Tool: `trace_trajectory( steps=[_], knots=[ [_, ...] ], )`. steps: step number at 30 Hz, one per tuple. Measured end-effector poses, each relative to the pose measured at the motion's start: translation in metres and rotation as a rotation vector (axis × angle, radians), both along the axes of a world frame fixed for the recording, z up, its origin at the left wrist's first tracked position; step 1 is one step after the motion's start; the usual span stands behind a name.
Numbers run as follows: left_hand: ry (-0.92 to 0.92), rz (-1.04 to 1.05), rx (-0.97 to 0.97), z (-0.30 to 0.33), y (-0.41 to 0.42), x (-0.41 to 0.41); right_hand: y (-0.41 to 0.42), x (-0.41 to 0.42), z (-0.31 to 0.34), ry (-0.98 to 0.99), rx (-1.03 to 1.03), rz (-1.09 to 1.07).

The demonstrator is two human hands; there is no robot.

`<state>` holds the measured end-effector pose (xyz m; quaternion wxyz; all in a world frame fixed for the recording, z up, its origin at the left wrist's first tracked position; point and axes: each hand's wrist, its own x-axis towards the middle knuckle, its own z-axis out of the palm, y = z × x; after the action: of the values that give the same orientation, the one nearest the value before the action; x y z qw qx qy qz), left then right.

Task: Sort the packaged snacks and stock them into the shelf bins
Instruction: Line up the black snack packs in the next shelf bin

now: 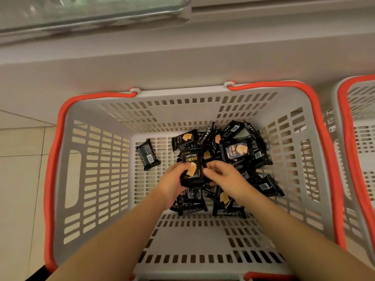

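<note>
the large grey slotted plastic basket with orange-red handles (97, 179) sits on the pale tiled floor (18, 179), pushed up against the base of the shelving. at its right stands a second grey slotted basket with an orange-red rim (357, 138), only partly in view, so what it holds cannot be told. high at the top left, a clear plastic shelf bin (91, 11) juts out; it is blurred and nothing can be made out inside it.

inside the big basket lies a loose heap of small black foil snack packets printed with a yellow cake picture (239, 151), piled toward the middle and right of the floor of the basket. one stray black packet lying barcode-up (147, 155) rests apart at the left.

the step in hand looks like gathering: the person is collecting packets out of the basket before carrying them up to a bin. the left hand (174, 179) has its grip clamped round a black "drycake" packet held upright (192, 167), just above the heap, possibly with more bunched behind it. the right hand (221, 175) is beside that packet with its fingers curled near the packet's edge; whether its grip holds anything i cannot tell.

the next move, as i judge it, calls for squaring the gathered packets so they face one way, then lifting them clear of the basket wall toward the clear bin above.
</note>
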<state>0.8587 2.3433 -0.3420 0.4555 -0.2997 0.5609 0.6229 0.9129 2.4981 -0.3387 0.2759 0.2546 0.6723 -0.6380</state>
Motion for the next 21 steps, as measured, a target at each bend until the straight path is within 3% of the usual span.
trace_trajectory(
  steps=[2,5,7,10,13,16,21],
  knots=[
    [0.033,-0.055,-0.097,0.002,-0.001,-0.005,0.011,-0.006,0.002,0.075,0.183,-0.01],
    [0.142,-0.227,-0.236,0.0,-0.005,-0.009,0.032,-0.018,-0.006,0.255,0.674,0.015],
    [0.186,-0.27,-0.259,0.001,-0.005,-0.009,0.045,-0.023,-0.018,0.305,0.852,0.257],
    [0.21,-0.258,-0.262,0.007,-0.009,-0.011,0.06,-0.021,-0.031,0.198,1.047,0.682],
    [0.246,-0.254,-0.243,0.015,-0.012,-0.017,0.064,-0.015,-0.032,0.218,1.229,0.834],
    [0.318,-0.269,-0.209,0.032,-0.016,-0.025,0.06,-0.013,-0.017,0.263,1.136,0.787],
    [0.42,-0.31,-0.104,0.078,-0.018,-0.024,0.044,-0.013,0.046,0.334,0.618,0.194]
  ],
)
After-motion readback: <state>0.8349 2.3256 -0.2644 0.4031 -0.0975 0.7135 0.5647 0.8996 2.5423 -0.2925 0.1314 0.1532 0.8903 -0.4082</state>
